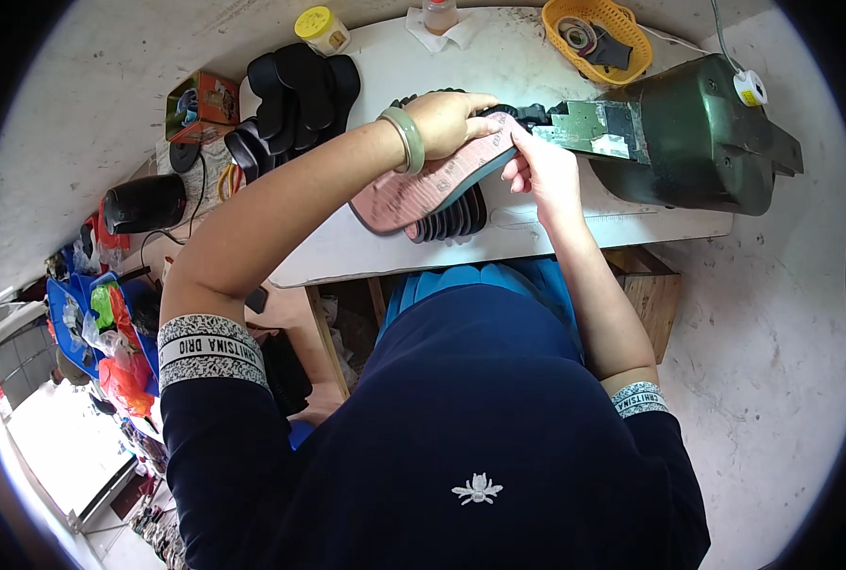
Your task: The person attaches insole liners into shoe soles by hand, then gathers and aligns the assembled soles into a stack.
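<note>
A pinkish-brown shoe insole [412, 198] with a dark rim lies slantwise between my hands, its narrower end up at the dark metal end of a green machine's arm. My left hand [442, 123], with a jade-coloured bangle at the wrist, grips the insole's upper side from above, thumb and fingers near that end. My right hand [545, 176] pinches the right edge close to the same end, its other fingers curled. Under the insole sits a stack of black ridged soles [453, 220], partly hidden. The machine's working tip is hidden by my fingers.
The green machine [699, 133] fills the right of the white table [337, 252]. Black soles [299, 95] are piled at left beside an open box [202, 106]. A yellow-lidded jar [323, 30], a small bottle [439, 15] and a yellow basket [623, 24] stand at the back.
</note>
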The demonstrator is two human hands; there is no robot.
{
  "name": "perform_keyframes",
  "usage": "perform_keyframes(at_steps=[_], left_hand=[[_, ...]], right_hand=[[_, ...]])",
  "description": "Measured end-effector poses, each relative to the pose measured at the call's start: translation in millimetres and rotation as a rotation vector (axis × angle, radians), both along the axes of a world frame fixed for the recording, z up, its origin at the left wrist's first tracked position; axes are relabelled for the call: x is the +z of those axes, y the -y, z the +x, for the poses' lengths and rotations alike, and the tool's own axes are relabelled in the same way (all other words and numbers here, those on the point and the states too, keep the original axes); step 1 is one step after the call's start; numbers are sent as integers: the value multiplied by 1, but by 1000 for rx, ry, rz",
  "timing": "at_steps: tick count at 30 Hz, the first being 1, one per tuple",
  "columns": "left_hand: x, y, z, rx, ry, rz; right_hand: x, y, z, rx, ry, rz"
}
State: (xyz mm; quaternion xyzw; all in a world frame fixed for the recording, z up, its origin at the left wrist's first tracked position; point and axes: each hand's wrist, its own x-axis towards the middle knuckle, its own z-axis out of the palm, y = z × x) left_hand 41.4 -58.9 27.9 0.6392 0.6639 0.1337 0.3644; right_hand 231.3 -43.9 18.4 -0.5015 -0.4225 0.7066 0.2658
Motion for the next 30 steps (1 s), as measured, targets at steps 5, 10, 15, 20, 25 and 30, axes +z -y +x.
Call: perform_keyframes(at_steps=[5, 10, 15, 20, 25, 30], left_hand=[[-15, 10, 8, 120, 101, 24], [-24, 14, 31, 330, 154, 9], [-20, 15, 41, 506, 149, 33], [-21, 5, 50, 614, 28, 144], [-32, -9, 47, 703, -14, 309], [-54, -22, 30, 765, 29, 395]], right_hand=[[-1, 0, 6, 17, 27, 73], [-25, 19, 46, 130, -34, 94], [-13, 93, 69, 120, -374, -221], [-36, 95, 69, 200, -407, -221], [-57, 86, 57, 221, -372, -171], [-71, 77, 42, 193, -356, -123]])
